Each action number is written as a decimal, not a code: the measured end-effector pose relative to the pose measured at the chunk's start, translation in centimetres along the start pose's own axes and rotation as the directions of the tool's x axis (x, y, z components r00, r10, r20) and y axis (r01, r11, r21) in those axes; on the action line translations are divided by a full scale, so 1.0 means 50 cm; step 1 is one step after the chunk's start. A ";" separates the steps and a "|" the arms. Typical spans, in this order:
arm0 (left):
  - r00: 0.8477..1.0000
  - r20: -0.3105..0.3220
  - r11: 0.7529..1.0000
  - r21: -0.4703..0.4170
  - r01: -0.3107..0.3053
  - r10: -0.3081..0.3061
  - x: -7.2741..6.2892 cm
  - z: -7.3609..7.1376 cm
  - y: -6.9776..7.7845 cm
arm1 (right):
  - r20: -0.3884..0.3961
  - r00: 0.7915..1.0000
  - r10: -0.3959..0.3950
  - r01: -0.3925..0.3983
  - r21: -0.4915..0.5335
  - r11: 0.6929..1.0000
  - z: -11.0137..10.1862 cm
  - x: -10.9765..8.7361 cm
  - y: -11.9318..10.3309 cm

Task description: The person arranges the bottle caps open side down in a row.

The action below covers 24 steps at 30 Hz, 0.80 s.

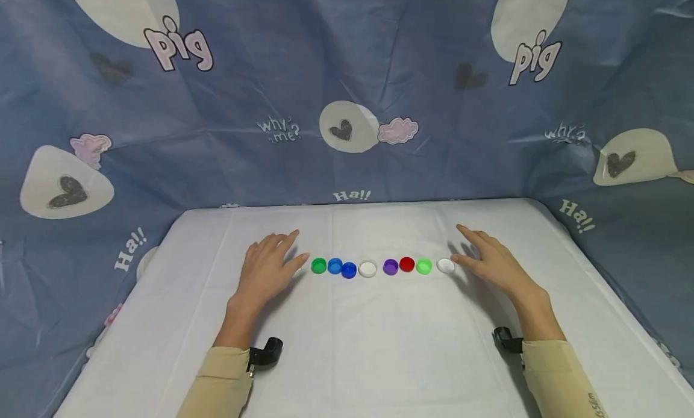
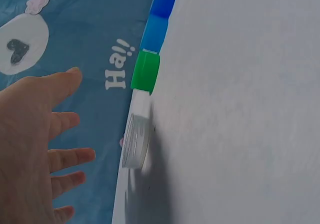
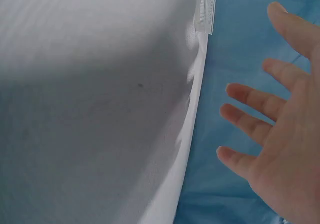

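Observation:
Several round bottle caps lie in a row across the white table. From left to right in the head view I see a green cap [image 1: 318,265], a light blue cap [image 1: 335,265], a dark blue cap [image 1: 349,270], a white cap [image 1: 367,269], a purple cap [image 1: 390,267], a red cap [image 1: 406,264], a light green cap [image 1: 424,266] and a whitish cap [image 1: 446,265]. Left of the row, my left hand [image 1: 268,268] is spread and holds nothing. A clear cap [image 2: 135,141] near it shows only in the left wrist view. My right hand [image 1: 496,262], fingers extended, is beside the whitish cap.
A white cloth [image 1: 417,346] covers the table. Blue printed fabric [image 1: 233,159] hangs behind it and along both sides. Each wrist carries a black camera mount [image 1: 265,352] at the sleeve.

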<state>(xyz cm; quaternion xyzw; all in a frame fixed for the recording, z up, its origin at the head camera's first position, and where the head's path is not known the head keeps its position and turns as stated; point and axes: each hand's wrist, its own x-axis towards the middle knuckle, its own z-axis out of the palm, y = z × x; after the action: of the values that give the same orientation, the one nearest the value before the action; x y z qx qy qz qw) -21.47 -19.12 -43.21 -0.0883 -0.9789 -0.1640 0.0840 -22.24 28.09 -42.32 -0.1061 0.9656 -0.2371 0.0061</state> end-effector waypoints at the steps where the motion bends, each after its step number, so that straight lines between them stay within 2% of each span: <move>1: 1.000 0.002 1.000 0.005 0.000 0.000 0.000 0.000 0.003 | 0.004 1.000 0.001 -0.001 0.002 1.000 0.001 0.001 0.000; 10: 1.000 0.022 0.999 0.035 0.002 -0.002 0.002 0.005 0.026 | 0.019 1.000 -0.002 0.002 -0.008 1.000 0.002 0.004 -0.001; 24: 1.000 0.005 0.999 0.042 -0.023 0.023 0.010 0.014 0.065 | 0.052 0.999 0.014 -0.013 -0.012 1.000 0.004 0.010 -0.003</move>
<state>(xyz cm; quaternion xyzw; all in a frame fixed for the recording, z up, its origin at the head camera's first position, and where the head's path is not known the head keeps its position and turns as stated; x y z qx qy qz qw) -21.40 -15.79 -42.78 -0.0983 -0.9812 -0.1424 0.0854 -22.66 27.76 -42.42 -0.1059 0.9672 -0.2285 0.0324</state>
